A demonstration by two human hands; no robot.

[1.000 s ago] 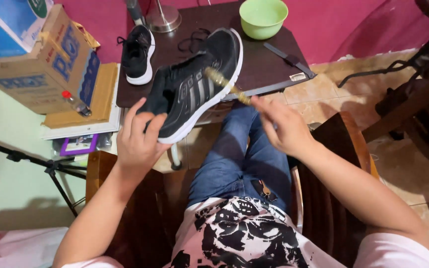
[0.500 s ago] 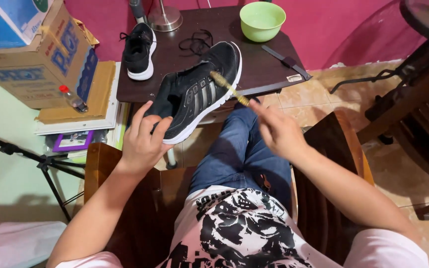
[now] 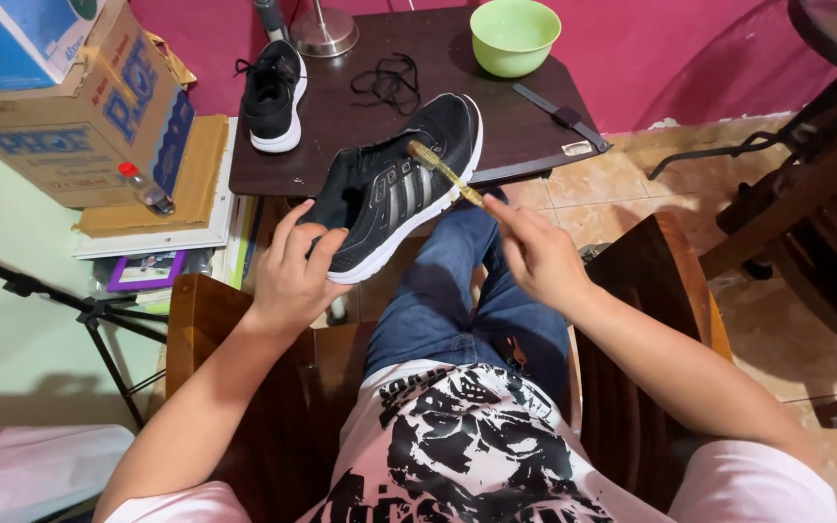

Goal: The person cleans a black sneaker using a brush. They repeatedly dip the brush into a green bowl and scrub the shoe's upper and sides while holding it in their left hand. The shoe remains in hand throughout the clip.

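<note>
A: What are the hands doing?

B: The left hand (image 3: 293, 266) has its fingers curled tight around the heel end of a black shoe (image 3: 399, 184) with a white sole, holding it up over the knees at the near edge of the dark table (image 3: 341, 116). The right hand (image 3: 535, 254) pinches the handle of a toothbrush (image 3: 446, 174) between closed fingers, and the brush head lies on the grey stripes on the shoe's side.

A: Any containers about?

B: A green bowl (image 3: 515, 37) stands at the far side of the table, right of centre. I cannot tell whether anything is in it. At far left a cardboard box (image 3: 79, 116) sits on a stack of books, its top covered by a blue and white box, so its contents are hidden. A small bottle with a red cap (image 3: 143, 189) lies against it.

A: What else is on the table?

B: A second black shoe (image 3: 273, 95) at far left, a loose black lace (image 3: 387, 82) beside it, and a lamp base (image 3: 324, 34) behind.
</note>
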